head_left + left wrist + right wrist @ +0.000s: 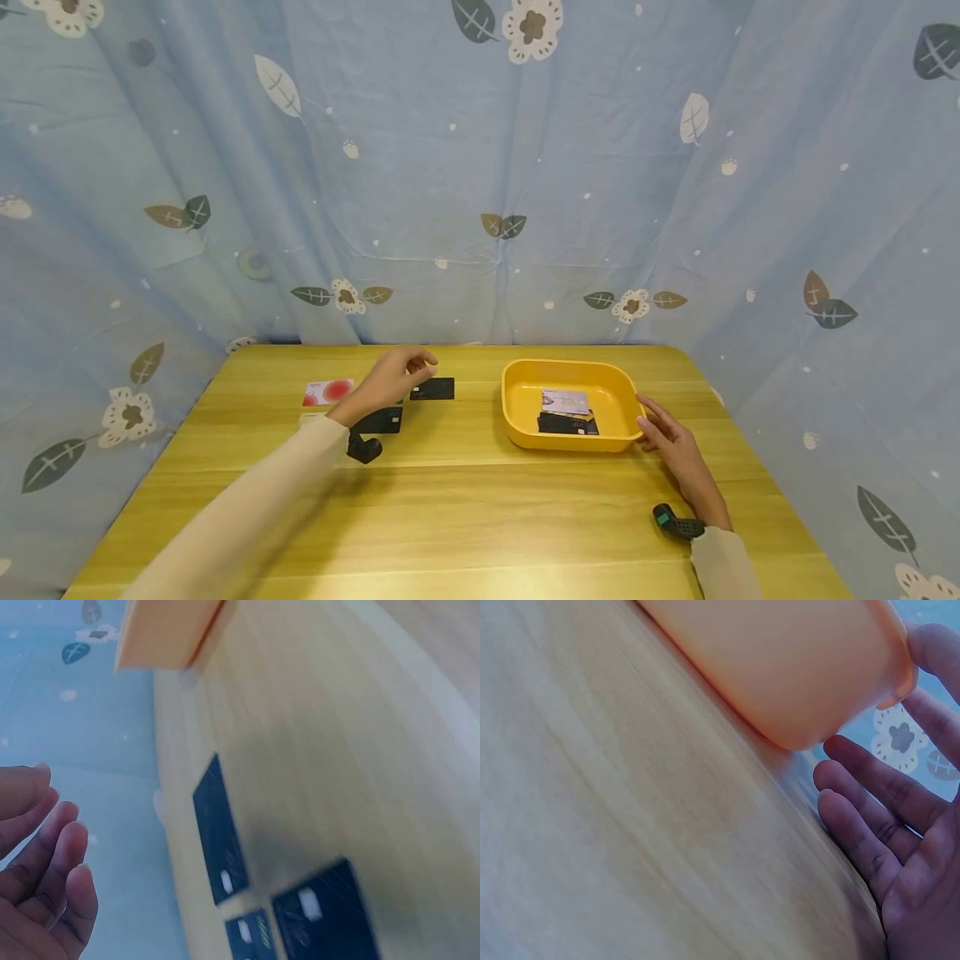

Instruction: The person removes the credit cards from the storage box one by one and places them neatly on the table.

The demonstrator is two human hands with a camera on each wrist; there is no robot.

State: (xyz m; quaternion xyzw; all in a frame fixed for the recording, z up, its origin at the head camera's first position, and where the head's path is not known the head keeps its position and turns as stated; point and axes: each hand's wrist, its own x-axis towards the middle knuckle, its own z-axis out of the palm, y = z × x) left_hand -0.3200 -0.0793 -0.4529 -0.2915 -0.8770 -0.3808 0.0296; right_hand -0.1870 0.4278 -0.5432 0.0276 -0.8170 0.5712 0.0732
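Note:
My left hand (pixel 392 379) hangs over the cards on the left of the table, its fingers loosely bent with nothing between them. Just past its fingertips lies a black card (pixel 435 389). Another black card (pixel 384 422) shows partly under the wrist, and a white card with red circles (pixel 330 392) is to the left. A yellow tray (pixel 525 439) holds a pale card (pixel 565 402) over black ones (pixel 567 425). On the tray's right rim are the thumb and forefinger of my right hand (pixel 678 446); its other fingers (pixel 859 829) spread below, beside the wall.
The wooden table (pixel 480 517) ends at a blue floral curtain (pixel 480 167) behind and at both sides. Part of a cream card (pixel 309 417) shows near the left sleeve. Each wrist wears a black strap device (pixel 678 523).

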